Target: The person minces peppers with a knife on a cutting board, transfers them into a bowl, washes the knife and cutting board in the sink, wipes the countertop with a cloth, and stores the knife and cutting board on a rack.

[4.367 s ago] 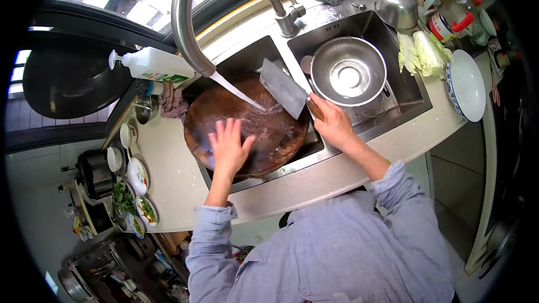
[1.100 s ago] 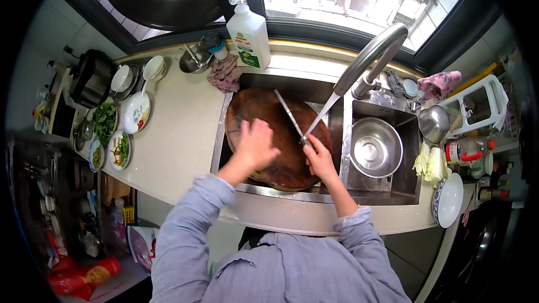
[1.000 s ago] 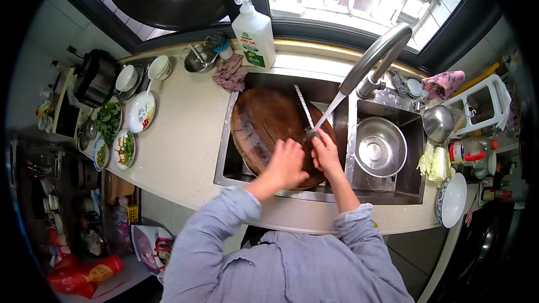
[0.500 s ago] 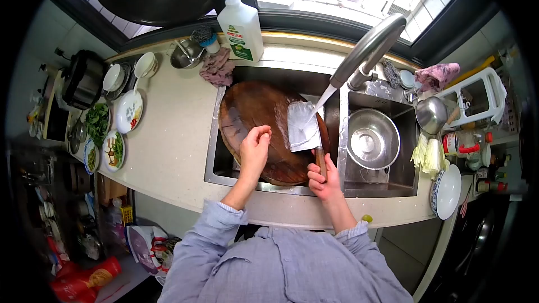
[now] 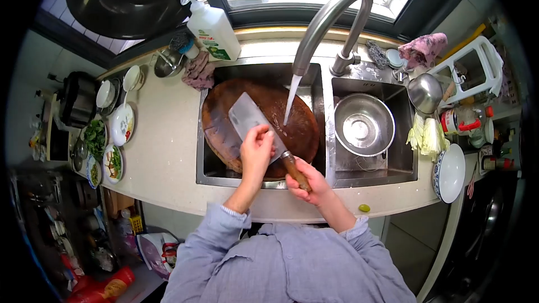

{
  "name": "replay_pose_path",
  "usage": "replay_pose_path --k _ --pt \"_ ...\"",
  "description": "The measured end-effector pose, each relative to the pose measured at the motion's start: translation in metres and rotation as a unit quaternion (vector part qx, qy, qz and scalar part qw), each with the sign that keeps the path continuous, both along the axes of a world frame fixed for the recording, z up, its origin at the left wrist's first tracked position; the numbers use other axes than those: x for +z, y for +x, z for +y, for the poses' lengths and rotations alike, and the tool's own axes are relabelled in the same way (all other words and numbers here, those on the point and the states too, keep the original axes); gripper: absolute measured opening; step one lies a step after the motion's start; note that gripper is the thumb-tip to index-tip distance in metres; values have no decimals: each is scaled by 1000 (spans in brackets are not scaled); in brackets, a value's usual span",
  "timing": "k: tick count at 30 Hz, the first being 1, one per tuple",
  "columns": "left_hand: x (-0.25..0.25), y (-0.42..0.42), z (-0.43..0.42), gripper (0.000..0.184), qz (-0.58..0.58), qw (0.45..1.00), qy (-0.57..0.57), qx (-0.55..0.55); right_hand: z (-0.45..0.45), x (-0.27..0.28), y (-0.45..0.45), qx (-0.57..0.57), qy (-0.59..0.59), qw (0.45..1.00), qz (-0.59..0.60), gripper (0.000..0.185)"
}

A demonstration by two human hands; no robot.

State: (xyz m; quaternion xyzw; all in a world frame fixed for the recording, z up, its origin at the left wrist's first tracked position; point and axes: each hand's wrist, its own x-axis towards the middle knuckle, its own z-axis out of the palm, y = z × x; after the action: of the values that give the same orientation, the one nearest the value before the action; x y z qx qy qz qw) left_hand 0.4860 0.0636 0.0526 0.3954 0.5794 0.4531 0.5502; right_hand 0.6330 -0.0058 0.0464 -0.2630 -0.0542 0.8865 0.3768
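My right hand (image 5: 310, 182) grips the wooden handle of a cleaver (image 5: 250, 120), whose wide blade points up and left over the board. My left hand (image 5: 257, 148) is at the blade's lower part with fingers curled together; whether they pinch anything is hidden. Beneath both lies a round brown chopping board (image 5: 300, 118), wet, in the left sink basin (image 5: 209, 160). Water runs from the faucet (image 5: 306, 50) onto the board, right of the blade.
A metal bowl (image 5: 365, 124) sits in the right basin. Around the sinks are a pump bottle (image 5: 212, 31), a pink cloth (image 5: 198, 71), cabbage pieces (image 5: 429, 136) and a white bowl (image 5: 451, 173). Plates of food (image 5: 122, 124) stand at left; a small green item (image 5: 364, 208) is at the counter's front edge.
The cleaver has left the water stream, moving left and tilting left, with my right hand still on its handle. My left hand now meets the blade. The camera view has shifted.
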Motion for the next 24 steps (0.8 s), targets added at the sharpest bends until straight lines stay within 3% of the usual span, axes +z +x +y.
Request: replay_pose_path --k 2,3,6,7,8,10,12,13,16,18,22,24 --pt "5 -2 -8 31 -9 999 -23 49 4 10 -7 10 76 993 -85 41" --pt "7 -4 -9 38 -17 998 -31 55 5 18 -10 1 54 993 -110 40" --pt "15 5 -8 42 -3 995 -44 86 0 12 -20 6 160 950 -267 44" --pt "11 7 -8 44 -13 998 -29 48 -4 0 -28 -88 300 861 -401 46" --pt "-4 7 -7 41 -63 997 -39 5 -12 -14 -36 -165 413 724 -527 49" --pt "-10 12 -12 33 -91 988 -127 -17 -15 14 -27 -2 293 793 -535 52" --pt "-14 14 -10 23 -107 976 -188 -25 -23 1 -25 -19 357 723 -591 53" --pt "-18 14 -6 22 -100 970 -219 -16 -27 -2 -20 -81 378 709 -590 42" --pt "-29 18 -7 30 -107 960 -258 11 -47 -5 21 -116 403 658 -625 29" --pt "-31 17 -1 30 -103 955 -278 -15 -70 -6 61 -148 355 616 -687 18" --pt "-29 27 9 30 -113 953 -279 -38 -126 -16 132 -155 234 513 -811 17" --pt "-28 33 15 27 -104 955 -275 -41 -142 -8 143 -72 240 466 -849 20"
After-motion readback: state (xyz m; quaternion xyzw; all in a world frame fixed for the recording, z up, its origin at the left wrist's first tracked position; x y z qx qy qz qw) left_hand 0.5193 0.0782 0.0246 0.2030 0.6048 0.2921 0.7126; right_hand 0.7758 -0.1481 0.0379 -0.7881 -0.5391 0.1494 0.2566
